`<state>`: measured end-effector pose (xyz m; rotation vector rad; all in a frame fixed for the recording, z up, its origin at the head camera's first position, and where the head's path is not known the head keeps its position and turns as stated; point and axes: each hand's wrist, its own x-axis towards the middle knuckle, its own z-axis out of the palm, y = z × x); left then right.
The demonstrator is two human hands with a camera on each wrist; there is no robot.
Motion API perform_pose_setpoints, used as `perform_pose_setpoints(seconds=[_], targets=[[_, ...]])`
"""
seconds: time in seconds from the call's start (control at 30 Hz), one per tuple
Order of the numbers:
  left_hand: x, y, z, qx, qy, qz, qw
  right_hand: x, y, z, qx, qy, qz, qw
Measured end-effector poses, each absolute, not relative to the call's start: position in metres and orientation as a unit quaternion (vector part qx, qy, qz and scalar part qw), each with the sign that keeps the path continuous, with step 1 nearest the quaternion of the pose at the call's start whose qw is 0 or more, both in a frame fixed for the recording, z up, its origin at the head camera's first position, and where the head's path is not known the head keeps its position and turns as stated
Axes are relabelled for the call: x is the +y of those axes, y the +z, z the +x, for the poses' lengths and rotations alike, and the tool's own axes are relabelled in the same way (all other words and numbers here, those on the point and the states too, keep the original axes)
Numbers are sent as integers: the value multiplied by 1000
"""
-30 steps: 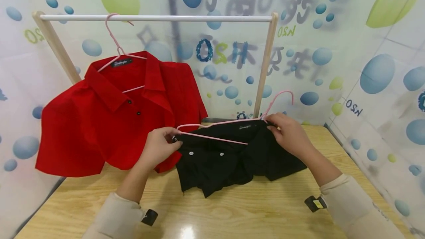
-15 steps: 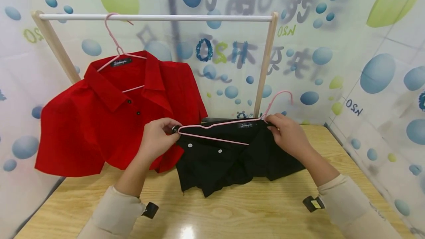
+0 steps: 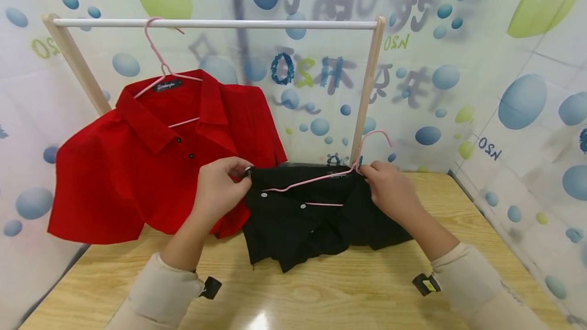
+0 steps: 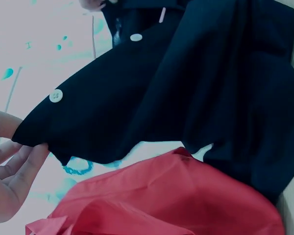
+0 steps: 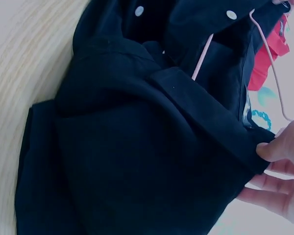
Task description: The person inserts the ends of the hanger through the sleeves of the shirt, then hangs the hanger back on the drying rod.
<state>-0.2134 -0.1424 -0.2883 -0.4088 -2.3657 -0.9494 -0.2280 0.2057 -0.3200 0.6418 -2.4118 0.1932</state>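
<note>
A black shirt (image 3: 298, 233) with white buttons lies partly on the table, its upper edge raised between both hands. My left hand (image 3: 223, 187) pinches the left upper edge; in the left wrist view the fingertips (image 4: 36, 152) grip the cloth near a button. My right hand (image 3: 390, 187) pinches the right side of the collar, close to the neck of a pink hanger (image 3: 316, 179). Whether these fingers also hold the hanger, I cannot tell. The hanger's left end is hidden inside the shirt, and its hook points up and right.
A red shirt (image 3: 183, 182) hangs on another pink hanger (image 3: 158, 55) from the white rail (image 3: 275, 25) of a wooden-post rack (image 3: 367, 90), left and behind. The wooden table (image 3: 330, 294) extends in front. A patterned curtain (image 3: 486, 65) stands behind and at the sides.
The pink hanger has shifted left and tilted, its left end going from beside my left fingers to inside the black shirt. My right hand has moved slightly left.
</note>
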Motion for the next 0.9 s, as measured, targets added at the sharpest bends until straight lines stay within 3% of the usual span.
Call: perform_pose_setpoints(seconds=[0.27, 0.47, 0.9], targets=[[-126, -283, -204, -855, -321, -214, 347, 189, -323, -228, -926, 28, 208, 313], [-102, -285, -192, -831, -283, -282, 386, 179, -321, -227, -941, 15, 189, 282], [-47, -318, -178, -822, -240, -363, 367, 167, -308, -222, -948, 81, 147, 269]])
